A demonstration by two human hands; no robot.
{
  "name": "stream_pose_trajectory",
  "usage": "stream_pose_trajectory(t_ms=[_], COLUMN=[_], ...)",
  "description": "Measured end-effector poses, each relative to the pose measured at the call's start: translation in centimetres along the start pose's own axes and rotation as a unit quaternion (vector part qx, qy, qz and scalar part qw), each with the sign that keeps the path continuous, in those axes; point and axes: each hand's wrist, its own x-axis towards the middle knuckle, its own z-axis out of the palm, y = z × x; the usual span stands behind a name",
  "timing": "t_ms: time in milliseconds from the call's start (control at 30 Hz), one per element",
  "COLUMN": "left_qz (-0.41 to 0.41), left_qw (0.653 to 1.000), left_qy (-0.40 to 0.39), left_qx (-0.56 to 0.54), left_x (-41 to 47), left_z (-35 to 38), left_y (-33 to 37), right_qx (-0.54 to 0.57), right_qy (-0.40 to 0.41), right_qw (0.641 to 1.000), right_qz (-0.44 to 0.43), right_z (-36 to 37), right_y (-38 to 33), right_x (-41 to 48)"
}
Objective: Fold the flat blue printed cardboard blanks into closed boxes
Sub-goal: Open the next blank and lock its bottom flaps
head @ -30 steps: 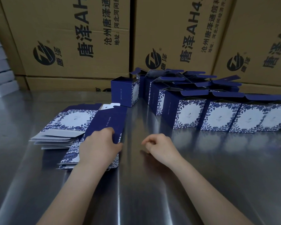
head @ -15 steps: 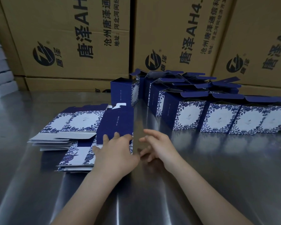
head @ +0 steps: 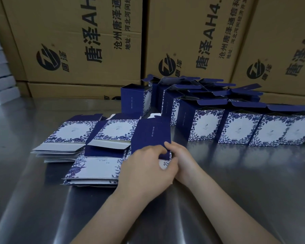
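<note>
- Left hand (head: pixel 144 166) and right hand (head: pixel 182 161) meet, fingers curled, both pinching the near corner of one blank (head: pixel 151 132).
- The blank reaches away from the grip, dark side up.
- Stacks (head: pixel 95 166) of flat blanks lie just left of the grip on the table (head: pixel 42 199).
- Boxes (head: pixel 206 127) stand beyond the grip and to its right, top flaps open.

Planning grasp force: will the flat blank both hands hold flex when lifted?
Probably flexes, not floppy: the flat blank is thin printed card. Likely light; left hand and right hand pinch just its near end.
</note>
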Motion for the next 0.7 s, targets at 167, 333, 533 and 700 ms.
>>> stream_pose_trajectory(t_ms=[167,333,533,700], left_qz=[-0.051,-0.109,-0.195,-0.156], left_qw=[0.989,0.961,0.893,0.811], left_qy=[0.094,0.193,0.256,0.245], left_qx=[-0.101,-0.167,-0.313,-0.508], left_x=[1.3,2.8,4.4,4.6], left_z=[-1.1,-2.3,-3.2,-3.8], left_y=[-1.4,-4.0,-6.3,-6.0], right_qx=[-0.011,0.027,0.047,0.072], right_qy=[0.021,0.03,0.018,0.017], right_qw=[1.0,0.999,0.999,0.995], right_qz=[0.005,0.005,-0.011,-0.072], right_z=[-0.1,-0.9,-1.6,-1.8], right_y=[-0.7,-1.6,-3.1,-3.6], right_x=[0.0,-0.2,-0.3,-0.2])
